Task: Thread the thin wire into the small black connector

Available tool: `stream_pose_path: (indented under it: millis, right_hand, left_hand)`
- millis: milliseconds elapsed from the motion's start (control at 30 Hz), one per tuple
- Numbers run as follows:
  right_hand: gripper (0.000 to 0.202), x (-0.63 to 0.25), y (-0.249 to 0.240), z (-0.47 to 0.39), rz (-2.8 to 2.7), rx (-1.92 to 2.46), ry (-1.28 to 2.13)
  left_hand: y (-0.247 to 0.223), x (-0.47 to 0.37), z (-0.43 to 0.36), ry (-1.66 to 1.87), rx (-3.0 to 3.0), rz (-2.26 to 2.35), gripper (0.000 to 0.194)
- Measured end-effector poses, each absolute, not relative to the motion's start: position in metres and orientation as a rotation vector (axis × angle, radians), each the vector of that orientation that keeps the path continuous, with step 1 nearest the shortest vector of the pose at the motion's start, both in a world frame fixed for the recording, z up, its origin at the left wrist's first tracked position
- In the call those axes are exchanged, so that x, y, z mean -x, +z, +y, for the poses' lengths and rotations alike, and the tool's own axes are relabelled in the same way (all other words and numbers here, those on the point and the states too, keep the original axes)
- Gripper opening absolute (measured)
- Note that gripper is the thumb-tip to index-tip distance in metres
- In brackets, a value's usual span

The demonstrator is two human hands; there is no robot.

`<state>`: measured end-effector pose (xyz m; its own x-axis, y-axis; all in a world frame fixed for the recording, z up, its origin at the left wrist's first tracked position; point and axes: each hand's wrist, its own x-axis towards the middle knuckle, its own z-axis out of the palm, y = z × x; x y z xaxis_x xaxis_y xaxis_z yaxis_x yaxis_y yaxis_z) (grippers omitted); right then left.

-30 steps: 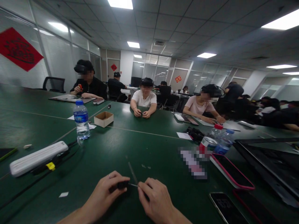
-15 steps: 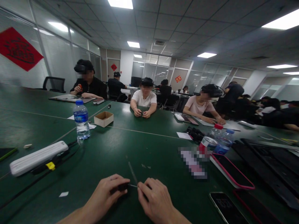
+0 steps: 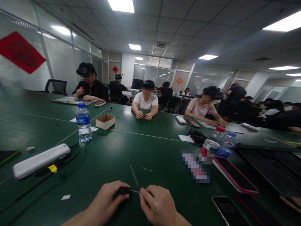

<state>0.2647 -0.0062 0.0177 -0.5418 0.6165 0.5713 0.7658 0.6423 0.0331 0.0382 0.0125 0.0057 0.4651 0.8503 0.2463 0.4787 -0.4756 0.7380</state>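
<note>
My left hand (image 3: 112, 198) is closed around a small dark object (image 3: 123, 190), mostly hidden between thumb and fingers. A thin, pale metallic rod (image 3: 134, 191) reaches from it across the gap to my right hand. The fingertips of my right hand (image 3: 158, 202) are pinched together at the rod's other end. Whether the rod and the dark piece are one tool I cannot make out. Just beyond my fingers, a narrow translucent strip (image 3: 134, 175) lies on the green table (image 3: 105, 160), with small clear scraps (image 3: 147, 169) near it.
At left stand a water bottle (image 3: 83, 124), an open cardboard box (image 3: 105, 121) and a white power strip (image 3: 42, 160) with cables. Phones (image 3: 235, 174), bottles (image 3: 225, 144) and a black tray-like object (image 3: 265, 163) occupy the right. Several people sit across the table.
The view has shifted slightly, and my hands keep nearly the same pose, with the rod still between them. Part of another person's hand now shows at the lower right edge.
</note>
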Motion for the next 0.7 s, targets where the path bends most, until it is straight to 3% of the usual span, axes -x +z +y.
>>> stream_pose_path:
  millis: [233, 467, 700]
  right_hand:
    - [0.017, -0.249, 0.010, -0.015, -2.319, 0.670, -0.427]
    - [0.018, -0.262, 0.011, -0.002, -2.318, 1.014, -0.332]
    - [0.014, -0.266, -0.001, 0.007, -2.283, 1.031, -0.391]
  left_hand:
    - [0.009, -0.040, 0.019, 0.831, -1.978, 1.179, 0.024]
    - [0.007, -0.041, 0.018, 0.809, -1.797, 1.170, 0.033]
    - [0.009, -0.042, 0.020, 0.845, -1.928, 1.152, 0.030]
